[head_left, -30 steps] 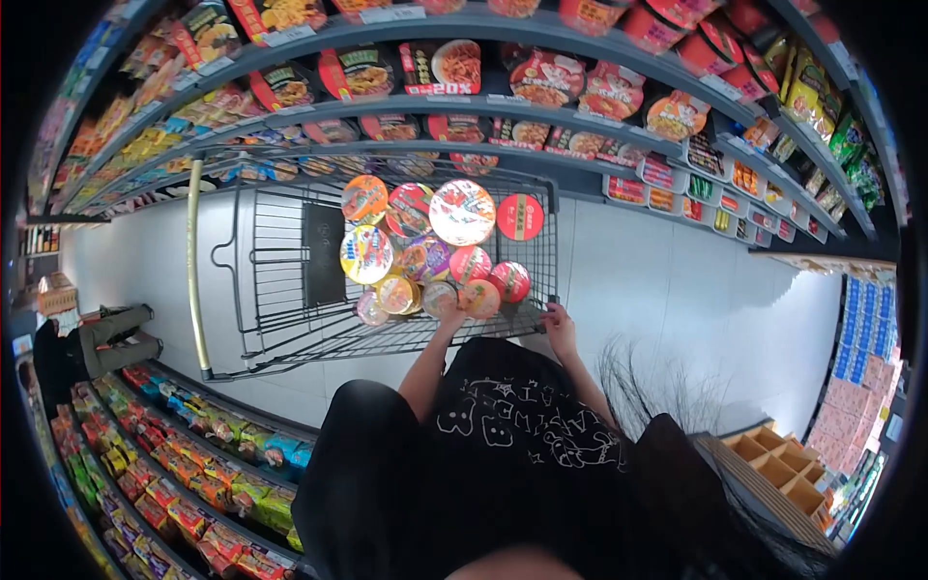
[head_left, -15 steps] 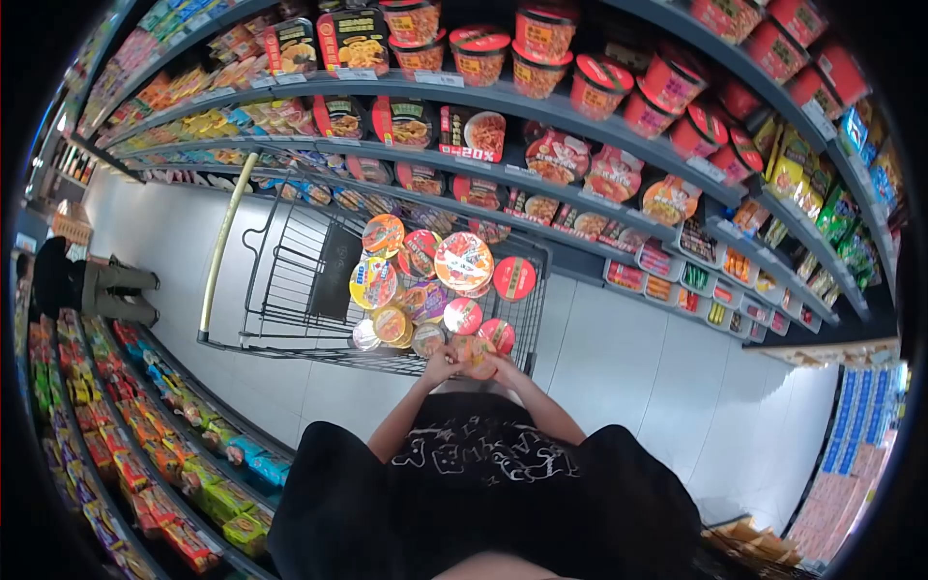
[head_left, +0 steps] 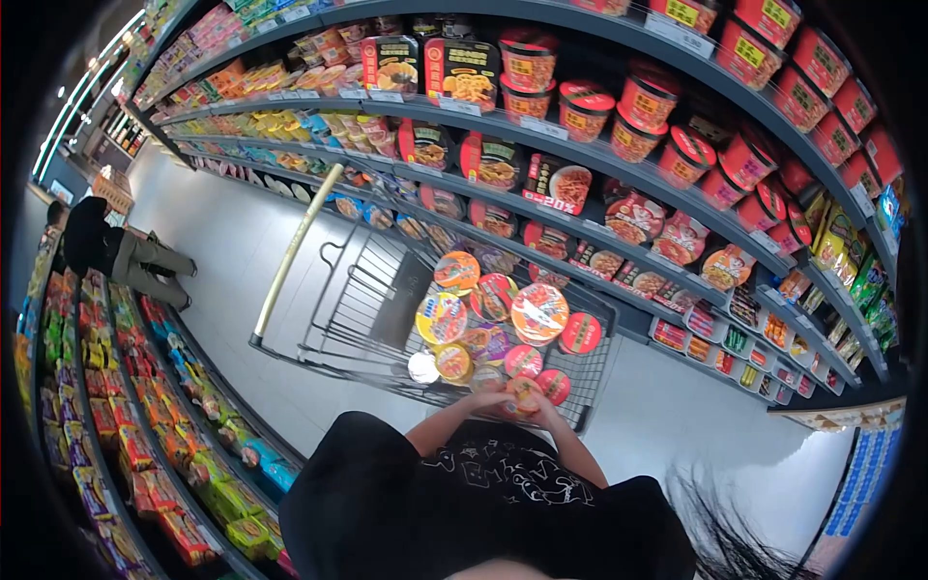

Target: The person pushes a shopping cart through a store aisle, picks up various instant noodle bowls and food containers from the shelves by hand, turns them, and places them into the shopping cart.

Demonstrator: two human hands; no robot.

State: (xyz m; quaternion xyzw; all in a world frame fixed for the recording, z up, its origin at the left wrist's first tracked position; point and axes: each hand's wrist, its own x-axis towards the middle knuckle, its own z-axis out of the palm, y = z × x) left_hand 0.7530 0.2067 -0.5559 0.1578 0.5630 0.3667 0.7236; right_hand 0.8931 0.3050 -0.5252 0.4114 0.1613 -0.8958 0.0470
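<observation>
Close to my body, over the near rim of a shopping cart, I hold a small orange-red instant noodle cup between both hands. My left hand is closed on its left side, and my right hand wraps its right side. The fingers partly cover the cup. Just beyond, inside the cart, several noodle cups and bowls lie with lids facing up. Among them are a large white-and-orange bowl, a red-lidded cup, a yellow-and-blue bowl and a gold-lidded cup.
Shelves of red noodle buckets and boxed bowls rise beyond the cart. Packaged snacks line the shelf on my left. A person in dark clothing leans by that shelf farther down the aisle. The cart's yellowish handle points left.
My view has turned, so the cart, shelves and hands appear farther right and lower. Both hands still hold the noodle cup. The person down the aisle shows more fully.
</observation>
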